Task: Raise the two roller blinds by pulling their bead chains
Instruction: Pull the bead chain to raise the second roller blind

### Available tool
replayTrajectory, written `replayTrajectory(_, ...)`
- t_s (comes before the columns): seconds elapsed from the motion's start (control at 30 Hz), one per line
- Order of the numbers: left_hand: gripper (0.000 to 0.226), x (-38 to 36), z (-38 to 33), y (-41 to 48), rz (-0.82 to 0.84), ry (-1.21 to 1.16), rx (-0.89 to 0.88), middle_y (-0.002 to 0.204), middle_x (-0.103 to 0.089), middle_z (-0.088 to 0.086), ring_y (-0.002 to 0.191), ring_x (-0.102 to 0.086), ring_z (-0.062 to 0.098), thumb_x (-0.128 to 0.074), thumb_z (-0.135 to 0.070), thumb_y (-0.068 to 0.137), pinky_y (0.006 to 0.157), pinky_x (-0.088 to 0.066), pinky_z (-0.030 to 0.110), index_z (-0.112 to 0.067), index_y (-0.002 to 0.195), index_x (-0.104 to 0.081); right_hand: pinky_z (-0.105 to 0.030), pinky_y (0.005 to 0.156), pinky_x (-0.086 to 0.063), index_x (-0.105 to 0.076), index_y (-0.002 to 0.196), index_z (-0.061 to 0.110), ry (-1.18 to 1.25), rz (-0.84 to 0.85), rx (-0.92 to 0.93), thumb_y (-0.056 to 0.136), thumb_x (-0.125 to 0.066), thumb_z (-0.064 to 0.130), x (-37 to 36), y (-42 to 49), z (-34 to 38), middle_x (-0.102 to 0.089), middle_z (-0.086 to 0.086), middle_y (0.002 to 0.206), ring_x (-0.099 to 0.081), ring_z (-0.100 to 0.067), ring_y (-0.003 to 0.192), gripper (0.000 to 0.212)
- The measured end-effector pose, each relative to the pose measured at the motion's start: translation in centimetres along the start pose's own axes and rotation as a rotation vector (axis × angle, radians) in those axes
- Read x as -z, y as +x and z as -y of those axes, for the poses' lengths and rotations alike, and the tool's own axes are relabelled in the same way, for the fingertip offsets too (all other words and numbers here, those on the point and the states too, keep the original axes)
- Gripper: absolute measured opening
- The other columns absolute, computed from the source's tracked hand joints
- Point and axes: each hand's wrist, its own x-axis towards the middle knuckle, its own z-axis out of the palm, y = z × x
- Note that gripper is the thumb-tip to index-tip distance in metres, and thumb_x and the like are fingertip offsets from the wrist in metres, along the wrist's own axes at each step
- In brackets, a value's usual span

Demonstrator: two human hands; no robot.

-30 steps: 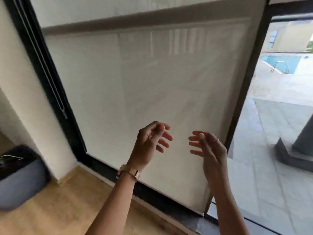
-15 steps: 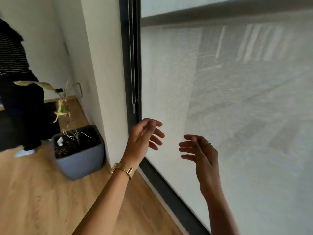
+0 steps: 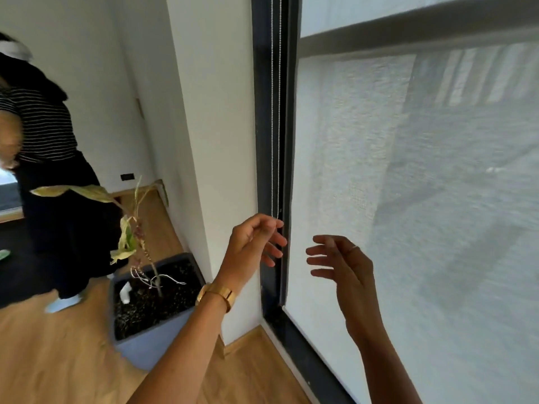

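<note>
Since half second earlier, our left hand (image 3: 253, 246) rose to bead chain (image 3: 276, 118), fingertips curled at its lower end; whether they pinched it, we could not tell. Our right hand (image 3: 344, 265) hovered loose, fingers spread, holding nothing, before roller blind (image 3: 408, 199). No readable writing seen. Blind: pale woven mesh, fully down. Chain: fine metal beads, hanging along dark window frame (image 3: 264, 141). Gold watch (image 3: 217, 295) on left wrist; grey square planter (image 3: 151, 322) on wooden floor (image 3: 52, 360).

One head-worn wide-angle view looks forward and down, close to the window frame (image 3: 269, 158), edges seemingly distorted.
</note>
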Motion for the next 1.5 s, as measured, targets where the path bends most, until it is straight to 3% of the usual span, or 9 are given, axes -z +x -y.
replayTrajectory(0.4,0.024,10.6,7.5,24.2,0.165,0.071,-0.002,0.096,-0.072,0.005,0.073,-0.068,0.016,-0.047,-0.032,0.095,0.052,-0.053,0.022,-0.016,0.106,-0.061,-0.024,0.068,-0.057,-0.069,0.099,0.018,-0.049,-0.117,0.044,0.094,-0.050,0.027,-11.5,21.1,-6.3,-0.075,-0.002,0.088,-0.072,-0.017,0.084,0.021)
replayTrajectory(0.67,0.043,8.5,10.1,36.6,0.204,0.018,-0.038,0.147,-0.043,0.002,0.132,-0.045,0.018,-0.045,-0.032,0.096,0.106,-0.042,0.037,-0.023,0.137,-0.041,-0.020,0.061,-0.054,-0.068,0.101,0.017,-0.117,-0.190,0.130,0.094,-0.050,0.028,-12.8,35.6,-6.2,-0.075,0.001,0.088,-0.072,-0.018,0.082,0.022)
replayTrajectory(0.83,0.055,5.8,11.1,42.7,0.105,-0.078,-0.026,0.156,-0.027,0.001,0.140,-0.033,0.020,-0.037,-0.040,0.096,0.109,-0.031,0.034,-0.025,0.146,-0.021,-0.018,0.063,-0.054,-0.068,0.092,0.027,-0.148,-0.132,0.199,0.093,-0.052,0.033,-13.1,44.9,-5.2,-0.074,0.010,0.082,-0.071,-0.012,0.082,0.018)
replayTrajectory(0.93,0.055,3.9,11.9,45.0,0.030,-0.105,-0.037,0.148,-0.037,0.001,0.130,-0.043,0.016,-0.041,-0.039,0.095,0.099,-0.037,0.026,-0.026,0.144,-0.019,-0.021,0.070,-0.054,-0.068,0.093,0.026,-0.189,-0.090,0.211,0.093,-0.052,0.035,-13.7,49.6,-5.1,-0.073,0.007,0.090,-0.070,-0.014,0.089,0.018)
replayTrajectory(1.03,0.048,2.3,12.7,46.2,-0.025,-0.047,-0.069,0.121,-0.054,-0.005,0.100,-0.054,0.004,-0.046,-0.040,0.093,0.072,-0.042,0.003,-0.030,0.134,-0.025,-0.028,0.080,-0.054,-0.066,0.098,0.021,-0.233,-0.052,0.216,0.093,-0.052,0.034,-14.6,53.3,-5.1,-0.070,0.003,0.098,-0.066,-0.015,0.096,0.019)
replayTrajectory(1.1,0.035,1.9,13.3,46.7,-0.035,-0.053,-0.074,0.101,-0.061,-0.007,0.085,-0.058,0.002,-0.048,-0.041,0.092,0.061,-0.043,0.000,-0.032,0.123,-0.034,-0.030,0.083,-0.053,-0.064,0.104,0.016,-0.244,-0.038,0.214,0.094,-0.051,0.031,-15.0,54.9,-4.9,-0.069,-0.002,0.102,-0.065,-0.017,0.098,0.022)
replayTrajectory(1.2,0.019,2.2,13.1,47.4,-0.002,-0.125,-0.096,0.089,-0.066,-0.007,0.085,-0.064,0.005,-0.048,-0.039,0.092,0.072,-0.046,0.009,-0.030,0.109,-0.049,-0.023,0.075,-0.049,-0.063,0.104,0.015,-0.239,-0.040,0.234,0.096,-0.045,0.035,-15.5,56.2,-4.0,-0.069,-0.001,0.099,-0.064,-0.014,0.091,0.028)
replayTrajectory(1.33,0.032,3.4,8.9,49.1,0.007,-0.191,-0.182,0.077,-0.066,-0.004,0.084,-0.065,0.011,-0.034,-0.040,0.097,0.085,-0.048,0.023,-0.022,0.099,-0.061,-0.026,0.077,-0.051,-0.064,0.109,0.013,-0.225,-0.027,0.265,0.098,-0.031,0.045,-15.7,57.2,-0.4,-0.071,0.002,0.096,-0.064,-0.012,0.087,0.047)
replayTrajectory(1.5,0.046,5.1,-1.8,52.7,0.047,-0.406,-0.325,0.067,-0.063,-0.001,0.062,-0.058,0.010,-0.029,-0.041,0.100,0.062,-0.048,0.024,-0.013,0.095,-0.065,-0.028,0.077,-0.054,-0.065,0.108,0.013,-0.304,-0.128,0.414,0.096,-0.029,0.051,-15.4,58.2,6.9,-0.073,-0.004,0.100,-0.068,-0.017,0.088,0.054)
